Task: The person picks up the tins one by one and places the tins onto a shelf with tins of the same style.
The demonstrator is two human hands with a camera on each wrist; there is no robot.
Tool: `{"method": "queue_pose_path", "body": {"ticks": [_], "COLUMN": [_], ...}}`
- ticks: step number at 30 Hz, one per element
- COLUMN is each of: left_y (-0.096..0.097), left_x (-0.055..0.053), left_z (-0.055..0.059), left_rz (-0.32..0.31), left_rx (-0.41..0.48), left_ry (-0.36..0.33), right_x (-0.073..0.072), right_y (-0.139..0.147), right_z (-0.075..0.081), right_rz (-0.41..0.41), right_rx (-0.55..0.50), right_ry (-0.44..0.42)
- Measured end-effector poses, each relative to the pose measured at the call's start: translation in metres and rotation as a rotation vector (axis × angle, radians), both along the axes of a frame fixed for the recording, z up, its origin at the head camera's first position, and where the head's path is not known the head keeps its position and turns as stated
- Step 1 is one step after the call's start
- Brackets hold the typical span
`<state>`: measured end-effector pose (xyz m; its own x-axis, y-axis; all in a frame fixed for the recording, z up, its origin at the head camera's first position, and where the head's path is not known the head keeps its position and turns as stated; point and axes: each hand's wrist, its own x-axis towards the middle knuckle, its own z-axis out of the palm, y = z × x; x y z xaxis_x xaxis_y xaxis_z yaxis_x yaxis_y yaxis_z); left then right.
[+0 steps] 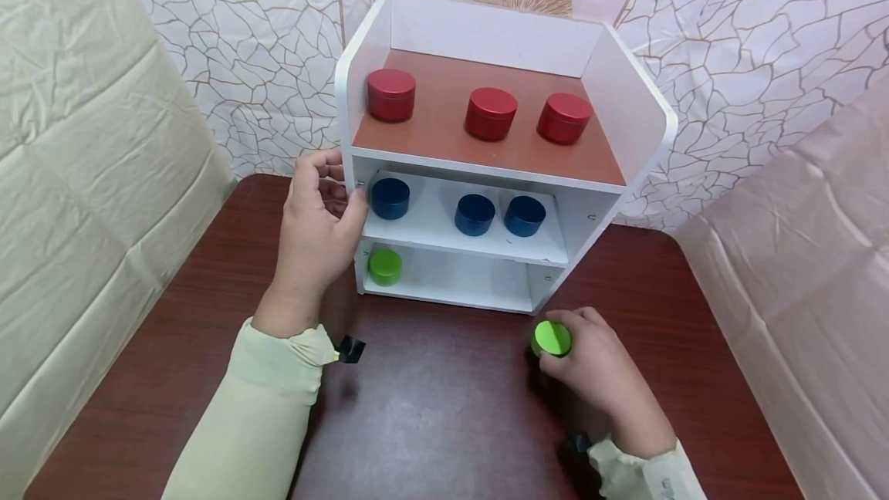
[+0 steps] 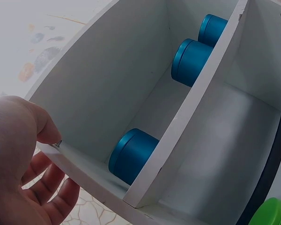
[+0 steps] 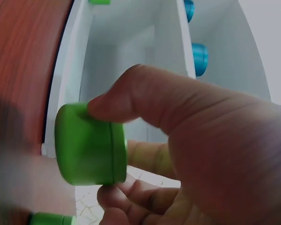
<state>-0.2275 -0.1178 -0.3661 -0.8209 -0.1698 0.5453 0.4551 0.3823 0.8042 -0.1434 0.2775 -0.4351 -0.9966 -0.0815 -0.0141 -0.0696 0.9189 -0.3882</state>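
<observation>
My left hand (image 1: pixel 318 226) grips the left side panel of a small white shelf unit (image 1: pixel 479 247), thumb on its front edge and fingers along the outside. In the left wrist view, the thumb lies by a small metal pin at that edge. On the right, my right hand (image 1: pixel 590 357) holds a round green tin (image 1: pixel 552 338) between thumb and fingers, in front of the unit's lower right corner. The right wrist view shows this green tin (image 3: pixel 86 145) tilted sideways. Another green tin (image 1: pixel 385 267) stands at the left of the bottom shelf.
Several red tins, one of them a red tin (image 1: pixel 491 114), stand on the brown top shelf. Blue tins, such as a blue tin (image 1: pixel 475 215), occupy the middle shelf. One more green tin (image 3: pixel 51 219) shows low in the right wrist view. A dark wooden table (image 1: pixel 417 407) carries the unit.
</observation>
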Motion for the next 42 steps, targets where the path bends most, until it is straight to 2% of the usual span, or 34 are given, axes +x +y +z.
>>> {"method": "queue_pose_path", "body": {"ticks": [9,16,27,36,42], "left_y": [0.001,0.0,-0.001,-0.001,-0.001], "left_x": [0.0,-0.001,0.0,0.0,0.0], "left_z": [0.0,0.0,0.0,0.0,0.0], "left_rz": [0.004,0.003,-0.005,-0.006,-0.004], "left_rx": [0.004,0.009,0.007,0.0,-0.001], "left_ry": [0.001,-0.004,-0.009,-0.013,-0.009], "right_x": [0.007,0.007,-0.005,-0.021,-0.03], "right_y": [-0.007,-0.016,-0.03,-0.042,-0.056], "right_z": [0.01,0.019,0.027,0.019,0.014], "right_rz": [0.088,0.169,0.19,0.203,0.218], "right_rx": [-0.091,-0.161,-0.183,-0.22,-0.241], "right_ry": [0.119,0.149,0.108,0.07,0.073]}}
